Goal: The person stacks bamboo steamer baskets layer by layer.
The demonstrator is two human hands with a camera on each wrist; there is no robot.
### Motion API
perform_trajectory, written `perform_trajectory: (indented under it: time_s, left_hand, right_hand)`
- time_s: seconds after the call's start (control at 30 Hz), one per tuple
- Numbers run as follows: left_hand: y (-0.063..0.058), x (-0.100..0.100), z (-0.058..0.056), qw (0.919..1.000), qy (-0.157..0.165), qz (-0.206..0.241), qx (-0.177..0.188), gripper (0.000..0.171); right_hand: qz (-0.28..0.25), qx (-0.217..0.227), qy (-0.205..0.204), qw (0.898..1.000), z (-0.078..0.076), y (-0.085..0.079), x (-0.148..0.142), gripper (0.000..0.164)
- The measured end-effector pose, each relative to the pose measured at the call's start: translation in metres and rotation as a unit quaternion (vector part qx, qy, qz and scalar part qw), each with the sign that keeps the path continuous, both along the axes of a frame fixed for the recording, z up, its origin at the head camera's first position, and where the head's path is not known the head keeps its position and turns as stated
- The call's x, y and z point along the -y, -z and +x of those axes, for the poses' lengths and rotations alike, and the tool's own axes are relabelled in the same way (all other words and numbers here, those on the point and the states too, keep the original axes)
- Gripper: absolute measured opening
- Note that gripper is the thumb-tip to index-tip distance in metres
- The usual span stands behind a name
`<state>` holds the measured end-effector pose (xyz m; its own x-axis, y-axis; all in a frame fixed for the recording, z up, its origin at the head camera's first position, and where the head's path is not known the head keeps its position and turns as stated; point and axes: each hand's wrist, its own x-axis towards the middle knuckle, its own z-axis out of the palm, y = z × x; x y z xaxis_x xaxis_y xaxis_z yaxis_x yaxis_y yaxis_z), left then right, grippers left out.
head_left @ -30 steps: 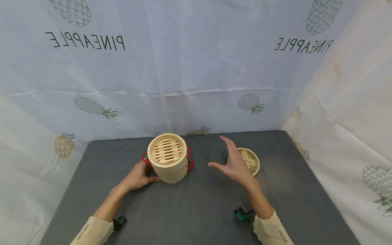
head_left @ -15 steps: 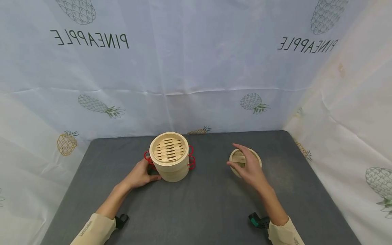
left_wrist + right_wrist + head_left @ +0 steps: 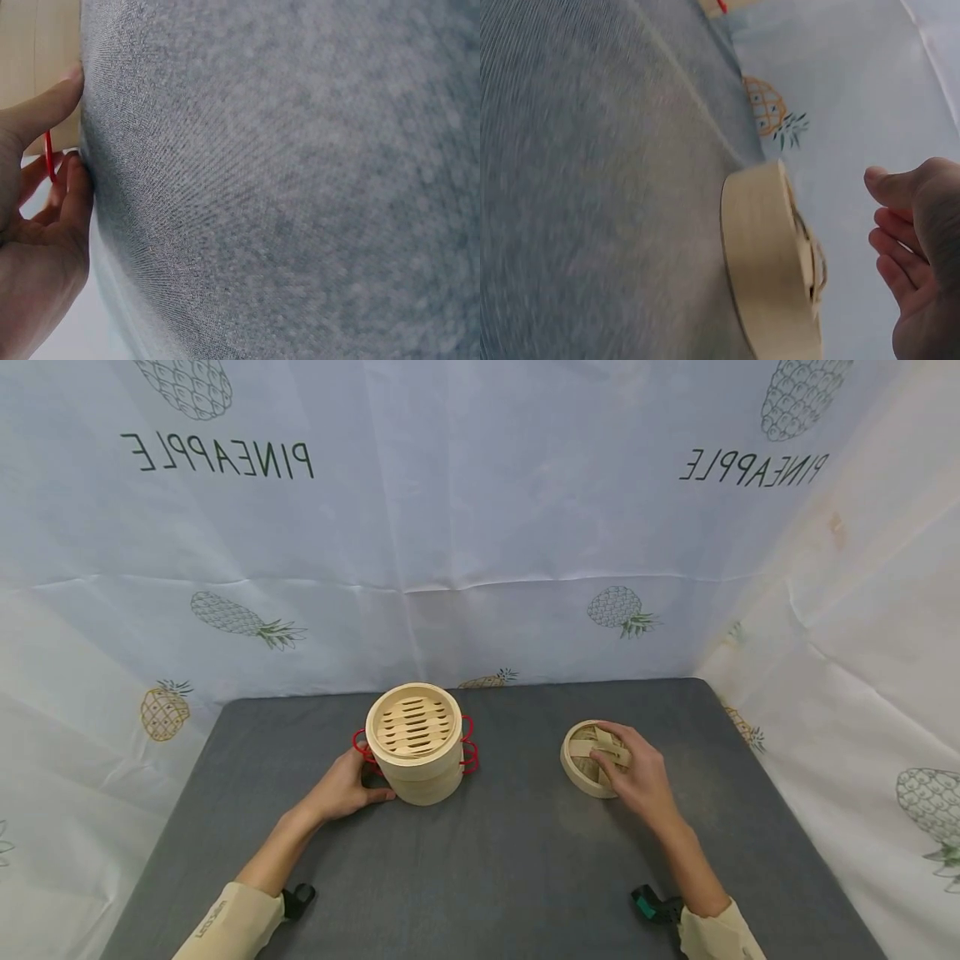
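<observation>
A stacked bamboo steamer (image 3: 426, 781) with red side handles (image 3: 470, 757) stands left of centre, its slatted rack uncovered on top. My left hand (image 3: 345, 789) holds its lower left side, thumb against the bamboo wall in the left wrist view and the other fingers behind a red handle (image 3: 49, 156). To the right, the woven bamboo lid (image 3: 572, 768) lies flat, its strap handle facing up. My right hand (image 3: 639, 777) hovers over the lid's right side with thumb and fingers apart. In the right wrist view, a gap separates that hand (image 3: 919, 247) from the lid (image 3: 761, 255).
Both things rest on a dark grey cloth-covered table (image 3: 480, 877). A white pineapple-print curtain (image 3: 480, 527) rises along the back edge and both sides. A black wrist camera mount (image 3: 656, 906) hangs beside the right forearm, and another mount (image 3: 298, 902) beside the left.
My right hand has moved rightward from the table's middle to over the lid, and its fingers have come closer together. My left hand has stayed at the steamer.
</observation>
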<state>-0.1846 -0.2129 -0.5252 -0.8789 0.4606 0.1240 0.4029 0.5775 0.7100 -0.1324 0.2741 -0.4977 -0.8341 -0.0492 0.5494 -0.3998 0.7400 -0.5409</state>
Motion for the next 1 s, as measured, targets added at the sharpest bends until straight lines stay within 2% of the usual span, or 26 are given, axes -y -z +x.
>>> perform_trajectory:
  time_s: [0.23, 0.63, 1.0]
  left_hand:
    - [-0.001, 0.000, 0.000, 1.0000, 0.006, 0.006, -0.001, 0.067]
    - [-0.001, -0.001, 0.001, 0.9999, 0.007, 0.007, -0.006, 0.067]
    - [0.000, -0.001, 0.000, 1.0000, 0.000, 0.000, 0.008, 0.068]
  right_hand:
    - [0.006, -0.002, 0.004, 1.000, -0.006, 0.011, -0.014, 0.041]
    - [0.014, 0.008, -0.016, 1.000, -0.010, 0.029, -0.032, 0.026]
    - [0.016, 0.013, -0.006, 1.000, -0.018, 0.032, -0.035, 0.015]
